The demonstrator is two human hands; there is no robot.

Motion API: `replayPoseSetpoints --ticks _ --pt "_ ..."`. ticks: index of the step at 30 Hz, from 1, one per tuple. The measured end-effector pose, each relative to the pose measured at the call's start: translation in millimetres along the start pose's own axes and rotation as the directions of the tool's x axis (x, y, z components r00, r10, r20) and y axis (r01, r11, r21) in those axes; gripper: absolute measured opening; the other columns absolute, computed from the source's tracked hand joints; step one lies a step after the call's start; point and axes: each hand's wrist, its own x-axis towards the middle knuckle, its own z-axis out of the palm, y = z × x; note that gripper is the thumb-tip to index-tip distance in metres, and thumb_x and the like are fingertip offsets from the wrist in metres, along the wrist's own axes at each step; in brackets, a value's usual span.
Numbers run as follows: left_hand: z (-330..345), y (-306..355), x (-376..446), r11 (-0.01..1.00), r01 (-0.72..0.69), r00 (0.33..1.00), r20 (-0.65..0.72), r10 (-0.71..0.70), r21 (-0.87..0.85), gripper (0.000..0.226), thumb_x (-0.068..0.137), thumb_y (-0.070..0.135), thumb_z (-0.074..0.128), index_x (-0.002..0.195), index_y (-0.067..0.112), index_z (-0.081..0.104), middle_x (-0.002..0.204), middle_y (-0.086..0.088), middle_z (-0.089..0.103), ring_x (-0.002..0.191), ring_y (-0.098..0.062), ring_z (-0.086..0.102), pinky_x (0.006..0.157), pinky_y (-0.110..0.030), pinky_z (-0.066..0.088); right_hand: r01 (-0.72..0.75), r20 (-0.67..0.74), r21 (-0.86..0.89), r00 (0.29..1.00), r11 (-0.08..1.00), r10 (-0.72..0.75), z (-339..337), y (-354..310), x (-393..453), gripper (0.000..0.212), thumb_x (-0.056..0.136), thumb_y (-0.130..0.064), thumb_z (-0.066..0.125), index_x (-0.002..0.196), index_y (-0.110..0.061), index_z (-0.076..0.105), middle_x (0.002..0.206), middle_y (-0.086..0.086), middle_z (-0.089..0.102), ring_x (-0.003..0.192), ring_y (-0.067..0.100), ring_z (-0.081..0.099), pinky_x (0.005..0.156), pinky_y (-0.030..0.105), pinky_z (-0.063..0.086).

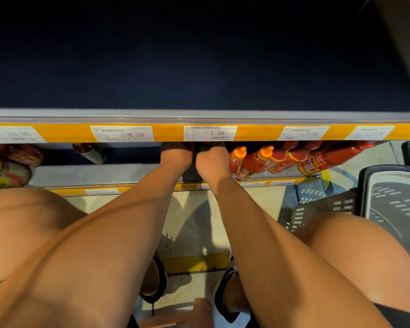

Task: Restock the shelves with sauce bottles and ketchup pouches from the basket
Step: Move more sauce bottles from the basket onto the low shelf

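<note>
Bare knees (104,245) frame both hands (194,159) reaching beside sauce bottles (270,159).

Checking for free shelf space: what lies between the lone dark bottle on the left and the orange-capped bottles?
In the head view, only the two hands, left hand and right hand, fill the stretch between the dark bottle and the orange-capped bottles.

We see glossy red plastic sauce bottles (279,159) with smooth orange caps (239,151), their printed labels shiny under the light. The shelf edge (199,116) above looks like matt grey metal, fronted by a glossy yellow strip (168,133) holding white paper price tags (210,133) behind clear film. At right, a dark perforated plastic basket (388,200) shows a dull sheen. The pale floor (194,221) looks smooth, scuffed, and worn near yellow tape (194,262).
</note>
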Motion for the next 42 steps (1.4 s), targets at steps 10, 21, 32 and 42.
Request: replayPoseSetpoints --ticks 10,21,32,42 --pt "-10.2 10.9 -31.7 0.998 0.047 0.998 0.048 -0.044 -0.043 0.019 0.097 0.014 0.060 0.113 0.003 0.062 0.105 -0.019 0.064 0.090 -0.034 0.062 0.072 -0.038 0.051 0.118 0.007 -0.151 0.993 0.981 -0.119 -15.3 -0.4 -41.8 0.032 0.096 -0.015 0.057 0.127 -0.010 0.052 0.127 0.013 0.054 0.113 0.034 0.058 0.093 0.049 0.056" --pt "-71.4 34.9 -103.4 0.940 -0.320 0.927 0.243 0.285 0.117 0.024 0.092 0.021 0.073 0.114 0.012 0.070 0.112 0.000 0.070 0.103 -0.023 0.066 0.094 -0.044 0.055 0.331 0.152 -0.487 0.943 0.808 -0.295 -94.7 -28.4 -120.3 0.032 0.090 -0.022 0.065 0.122 -0.018 0.065 0.117 0.006 0.067 0.107 0.032 0.064 0.091 0.044 0.057" --pt "-101.4 102.4 -244.6 0.668 -0.744 0.632 0.307 0.712 -0.018 0.011 0.098 0.037 0.067 0.107 0.040 0.072 0.101 0.028 0.071 0.098 0.006 0.066 0.086 -0.025 0.053 0.572 -0.398 -0.160 0.708 0.804 -0.583 -247.3 82.7 -225.5 0.041 0.093 -0.020 0.071 0.133 -0.027 0.064 0.129 -0.012 0.065 0.119 0.002 0.057 0.100 0.018 0.042" --pt "37.7 222.9 -375.4 0.435 -0.879 0.301 0.483 0.822 -0.193 0.012 0.097 0.027 0.066 0.107 0.024 0.073 0.101 0.012 0.072 0.097 -0.003 0.066 0.084 -0.022 0.051 0.140 -0.656 -0.052 0.742 0.989 -0.139 -337.7 301.8 -263.8 0.045 0.092 -0.017 0.073 0.136 -0.018 0.062 0.131 -0.002 0.064 0.120 0.017 0.061 0.103 0.041 0.050"
